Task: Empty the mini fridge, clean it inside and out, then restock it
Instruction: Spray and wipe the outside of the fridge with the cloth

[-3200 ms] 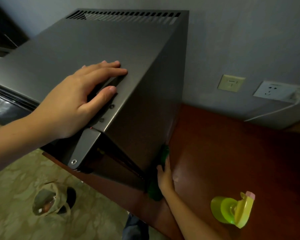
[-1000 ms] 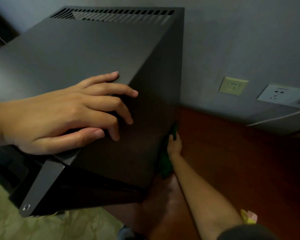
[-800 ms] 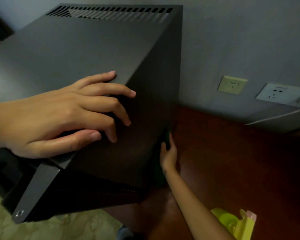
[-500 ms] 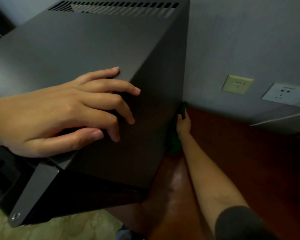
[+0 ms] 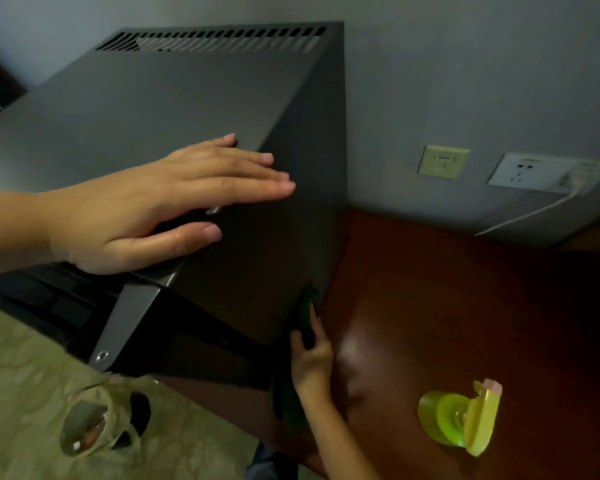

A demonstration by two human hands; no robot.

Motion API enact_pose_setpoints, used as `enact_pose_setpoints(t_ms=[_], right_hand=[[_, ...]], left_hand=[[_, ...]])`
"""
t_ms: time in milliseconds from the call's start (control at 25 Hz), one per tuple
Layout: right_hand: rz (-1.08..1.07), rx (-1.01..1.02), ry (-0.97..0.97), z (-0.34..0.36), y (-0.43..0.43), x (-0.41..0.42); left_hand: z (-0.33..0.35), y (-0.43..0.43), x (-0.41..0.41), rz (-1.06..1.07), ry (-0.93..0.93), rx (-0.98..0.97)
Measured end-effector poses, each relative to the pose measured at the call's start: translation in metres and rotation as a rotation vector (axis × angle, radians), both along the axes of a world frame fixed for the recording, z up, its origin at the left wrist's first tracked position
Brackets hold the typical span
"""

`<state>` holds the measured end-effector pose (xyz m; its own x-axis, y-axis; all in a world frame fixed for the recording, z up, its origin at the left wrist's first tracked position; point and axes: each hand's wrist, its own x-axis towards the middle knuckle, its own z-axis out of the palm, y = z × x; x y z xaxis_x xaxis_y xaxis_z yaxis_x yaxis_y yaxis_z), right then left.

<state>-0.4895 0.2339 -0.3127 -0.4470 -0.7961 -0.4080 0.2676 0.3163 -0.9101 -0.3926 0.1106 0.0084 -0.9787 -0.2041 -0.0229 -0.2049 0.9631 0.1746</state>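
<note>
The dark grey mini fridge (image 5: 187, 95) stands on a red-brown wooden table (image 5: 465, 306), with a vent slot row along its back top edge. My left hand (image 5: 160, 206) lies flat with straight fingers on the fridge's top near its right front corner. My right hand (image 5: 310, 362) presses a dark green cloth (image 5: 305, 313) against the lower part of the fridge's right side wall. Part of the cloth hangs below my wrist.
A lime-green spray bottle top (image 5: 461, 417) with a yellow trigger stands on the table at the right. Two wall sockets (image 5: 444, 161) sit behind, one with a white plug and cord (image 5: 527, 213). On the floor at lower left lies a bag (image 5: 94, 424).
My right hand has slid the cloth back toward me and down along the fridge's side. My left hand's fingers have straightened and lie flatter on the top.
</note>
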Motion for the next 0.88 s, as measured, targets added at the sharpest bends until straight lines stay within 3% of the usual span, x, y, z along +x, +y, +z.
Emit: enact_pose_setpoints(t_ms=[160, 280, 360, 480, 600, 760, 880], right_hand=[[-0.042, -0.646, 0.469, 0.153, -0.003, 0.006], [-0.018, -0.962, 0.695, 0.199, -0.048, -0.025], [-0.052, -0.930, 0.730, 0.202, -0.108, -0.062], [-0.118, -0.664, 0.487, 0.181, -0.197, -0.117], [-0.094, -0.381, 0.292, 0.112, -0.228, -0.136], [-0.130, -0.073, 0.109, 0.013, -0.136, -0.077], [-0.093, -0.215, 0.147, 0.032, -0.035, -0.013]], left_hand=[[0.000, 0.005, 0.004, 0.101, 0.102, 0.055], [-0.001, 0.006, 0.005, 0.128, 0.147, 0.046], [-0.002, 0.006, 0.004, 0.135, 0.141, 0.027], [-0.001, 0.003, 0.000, 0.107, 0.079, 0.028], [-0.001, 0.001, 0.000, 0.081, 0.055, 0.048], [0.001, 0.002, 0.001, 0.071, 0.046, 0.084], [0.000, 0.002, 0.001, 0.073, 0.045, 0.095]])
